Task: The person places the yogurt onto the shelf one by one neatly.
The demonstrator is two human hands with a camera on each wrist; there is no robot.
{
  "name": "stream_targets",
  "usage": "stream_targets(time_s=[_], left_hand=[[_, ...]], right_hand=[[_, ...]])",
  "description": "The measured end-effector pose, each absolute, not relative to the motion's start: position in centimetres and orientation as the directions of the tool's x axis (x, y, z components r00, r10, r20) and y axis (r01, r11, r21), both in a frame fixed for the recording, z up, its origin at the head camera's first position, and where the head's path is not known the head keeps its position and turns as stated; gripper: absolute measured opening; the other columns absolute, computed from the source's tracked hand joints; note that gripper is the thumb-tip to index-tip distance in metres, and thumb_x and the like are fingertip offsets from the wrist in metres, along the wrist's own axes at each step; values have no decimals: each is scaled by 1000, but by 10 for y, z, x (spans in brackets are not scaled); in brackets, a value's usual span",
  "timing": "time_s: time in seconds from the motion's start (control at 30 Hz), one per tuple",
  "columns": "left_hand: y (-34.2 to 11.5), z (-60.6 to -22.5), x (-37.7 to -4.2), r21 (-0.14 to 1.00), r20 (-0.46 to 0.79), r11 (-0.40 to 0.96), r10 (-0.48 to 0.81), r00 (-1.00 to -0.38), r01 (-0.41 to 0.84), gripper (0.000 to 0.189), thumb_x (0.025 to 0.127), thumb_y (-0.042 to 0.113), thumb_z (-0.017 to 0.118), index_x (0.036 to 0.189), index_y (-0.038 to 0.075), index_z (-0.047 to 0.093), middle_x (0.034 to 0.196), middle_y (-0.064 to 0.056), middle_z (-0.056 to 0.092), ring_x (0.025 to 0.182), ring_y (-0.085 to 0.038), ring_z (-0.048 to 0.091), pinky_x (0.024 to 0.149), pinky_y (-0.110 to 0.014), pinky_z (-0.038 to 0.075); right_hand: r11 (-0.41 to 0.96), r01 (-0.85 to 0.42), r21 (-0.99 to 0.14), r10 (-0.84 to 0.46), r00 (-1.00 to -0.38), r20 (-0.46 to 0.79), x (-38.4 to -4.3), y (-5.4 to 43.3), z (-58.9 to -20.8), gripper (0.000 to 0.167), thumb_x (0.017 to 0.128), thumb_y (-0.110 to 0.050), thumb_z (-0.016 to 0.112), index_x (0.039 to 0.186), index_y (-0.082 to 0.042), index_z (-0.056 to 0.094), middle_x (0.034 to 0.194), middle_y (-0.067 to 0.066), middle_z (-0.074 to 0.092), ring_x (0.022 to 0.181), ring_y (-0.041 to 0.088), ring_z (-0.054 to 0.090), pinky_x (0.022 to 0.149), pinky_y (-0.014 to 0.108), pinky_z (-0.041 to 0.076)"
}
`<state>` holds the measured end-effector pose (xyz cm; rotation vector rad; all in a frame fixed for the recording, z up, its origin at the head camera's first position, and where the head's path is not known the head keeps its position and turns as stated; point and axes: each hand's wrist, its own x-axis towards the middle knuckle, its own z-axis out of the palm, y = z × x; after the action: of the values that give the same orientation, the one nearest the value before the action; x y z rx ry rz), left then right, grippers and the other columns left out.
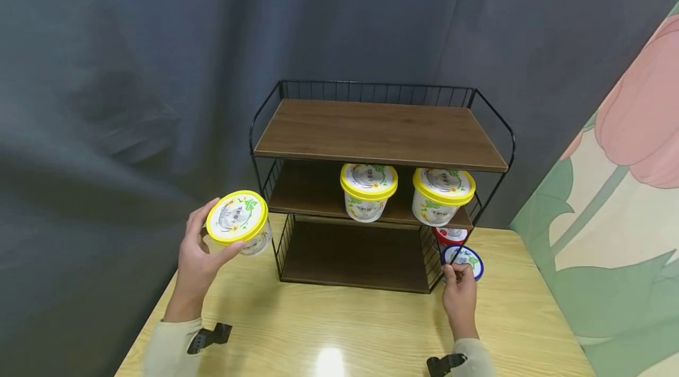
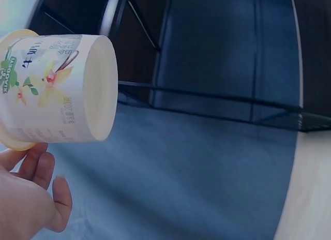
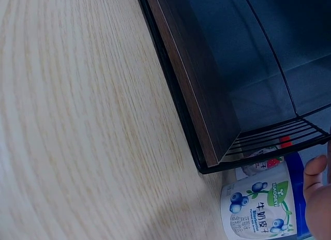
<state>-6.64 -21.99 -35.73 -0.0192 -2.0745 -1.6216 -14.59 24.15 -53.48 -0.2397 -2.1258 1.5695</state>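
My left hand (image 1: pixel 198 259) holds a yogurt tub (image 1: pixel 237 216) with a yellow lid, raised beside the left end of a three-tier shelf (image 1: pixel 361 129). Fingers and thumb span the lid's rim, and the left wrist view shows the white cup (image 2: pixel 51 90) with a yellow flower print. At the shelf's front right post, my right hand (image 1: pixel 460 300) pinches the black metal frame. Close behind that hand is a tub with a blue lid (image 1: pixel 465 259), printed with blueberries. Two more yellow-lidded tubs, one in the middle (image 1: pixel 368 188) and one at the right (image 1: pixel 442 194), stand on the middle tier.
A red-lidded tub (image 1: pixel 451 234) stands behind the blue one, partly hidden by the shelf. Brown boards form the top tier and the bottom tier (image 1: pixel 355 253). The shelf stands on a light wooden table (image 1: pixel 297 330), with a dark curtain (image 1: pixel 159 70) behind it.
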Motion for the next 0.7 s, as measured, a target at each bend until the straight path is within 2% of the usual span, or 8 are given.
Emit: stream_targets(time_s=[0.1,0.23,0.43,0.57,0.7], left_hand=[[-211,-352,-68,892,425,288,-269,-865,348,84,73,-6,79,148,12,44,135,12,44,121,-9,37,91,-22,32],[-202,-347,-68,886,442,273,-243,-864,376,86,72,-6,79,148,11,44,135,11,44,121,-10,39,91,-22,33],[-193,-335,-71,893,433,241,-232,-871,380,89,72,-7,79,150,13,41,138,7,44,121,-13,39,94,-21,34],[-187,-327,-70,917,389,200,-257,-885,345,90,73,-7,79,150,13,39,141,5,43,121,-16,38,94,-20,35],[-180,-324,-71,928,361,198,-268,-893,316,89,72,-6,81,149,13,41,138,7,44,118,-16,39,91,-21,35]], right_hand=[[325,-158,-932,406,-867,289,-142,243,-524,9,98,3,55,97,11,51,79,-15,56,72,-7,51,61,10,42],[314,-178,-933,400,-866,300,-136,241,-513,9,97,6,55,95,14,50,76,-19,55,70,-9,51,61,9,42],[292,-157,-944,407,-872,271,-143,244,-528,12,99,1,55,99,11,50,78,-25,53,73,-8,52,62,9,43],[297,-136,-945,412,-875,255,-146,244,-536,13,100,-4,55,99,8,50,79,-22,54,73,-7,51,62,11,43],[320,-112,-941,411,-879,244,-144,245,-537,13,101,-6,54,98,6,51,82,-7,61,73,-5,52,62,12,44]])
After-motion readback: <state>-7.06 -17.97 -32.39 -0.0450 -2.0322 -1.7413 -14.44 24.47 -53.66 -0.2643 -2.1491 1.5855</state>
